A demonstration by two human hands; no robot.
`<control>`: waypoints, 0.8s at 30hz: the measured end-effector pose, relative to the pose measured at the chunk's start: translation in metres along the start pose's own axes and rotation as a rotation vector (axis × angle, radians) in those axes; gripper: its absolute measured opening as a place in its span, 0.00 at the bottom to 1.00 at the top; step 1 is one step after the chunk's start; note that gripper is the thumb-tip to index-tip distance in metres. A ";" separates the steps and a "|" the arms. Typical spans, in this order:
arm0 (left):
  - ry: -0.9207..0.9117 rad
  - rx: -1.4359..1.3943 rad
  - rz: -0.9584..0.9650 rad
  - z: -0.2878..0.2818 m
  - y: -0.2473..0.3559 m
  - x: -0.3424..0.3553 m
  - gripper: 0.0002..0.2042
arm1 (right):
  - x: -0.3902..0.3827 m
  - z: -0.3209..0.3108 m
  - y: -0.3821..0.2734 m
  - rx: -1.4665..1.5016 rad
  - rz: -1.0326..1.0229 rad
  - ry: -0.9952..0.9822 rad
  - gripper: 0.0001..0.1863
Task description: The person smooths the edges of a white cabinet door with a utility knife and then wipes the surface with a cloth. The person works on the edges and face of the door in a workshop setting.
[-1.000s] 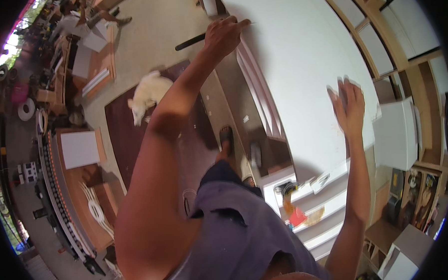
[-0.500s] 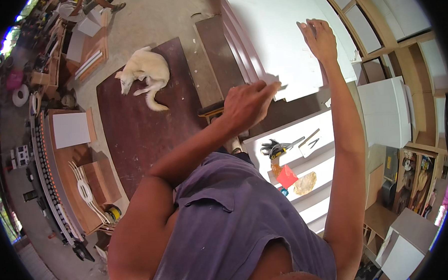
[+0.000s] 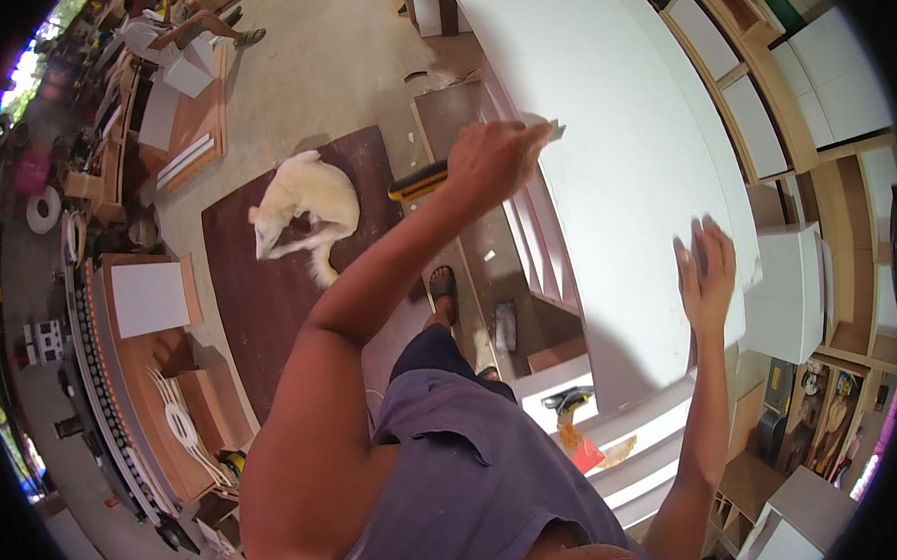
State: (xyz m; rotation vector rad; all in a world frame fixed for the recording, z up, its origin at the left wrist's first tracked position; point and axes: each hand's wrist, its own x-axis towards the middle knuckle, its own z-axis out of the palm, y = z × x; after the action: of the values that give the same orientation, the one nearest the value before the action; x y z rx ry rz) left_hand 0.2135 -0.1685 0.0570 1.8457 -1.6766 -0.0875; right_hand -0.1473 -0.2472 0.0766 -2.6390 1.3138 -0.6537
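Observation:
My left hand is closed around a utility knife with a yellow and black handle. Its handle sticks out behind the fist, and the metal blade tip shows ahead of my fingers, over the left edge of a large white panel. My right hand is open with fingers apart, above the panel's right side. It casts a shadow there; whether it touches the surface I cannot tell.
Near me, white slats hold gloves and a red piece. A white dog lies curled on a dark red board. Wooden cabinets stand right. Another person sits far left.
The panel now reaches closer to my body, covering part of the slats. My left hand has moved farther away along its left edge, while my right hand has come nearer me.

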 end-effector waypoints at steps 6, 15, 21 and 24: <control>0.114 0.033 -0.025 -0.016 -0.164 0.161 0.11 | 0.005 0.000 0.004 0.035 0.107 -0.079 0.23; 0.051 0.169 -0.317 -0.043 -0.346 0.335 0.11 | 0.018 0.006 -0.002 0.154 0.155 -0.091 0.25; 0.340 0.253 -0.053 -0.022 -0.321 0.311 0.13 | 0.021 -0.001 -0.007 0.085 0.121 -0.109 0.27; 0.419 0.209 0.026 -0.013 -0.309 0.293 0.12 | 0.022 0.001 -0.007 0.082 0.119 -0.100 0.27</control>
State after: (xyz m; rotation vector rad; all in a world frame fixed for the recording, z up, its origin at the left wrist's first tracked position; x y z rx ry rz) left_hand 0.5438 -0.4357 0.0210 1.8321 -1.4535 0.4706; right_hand -0.1301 -0.2599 0.0852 -2.4722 1.3718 -0.5394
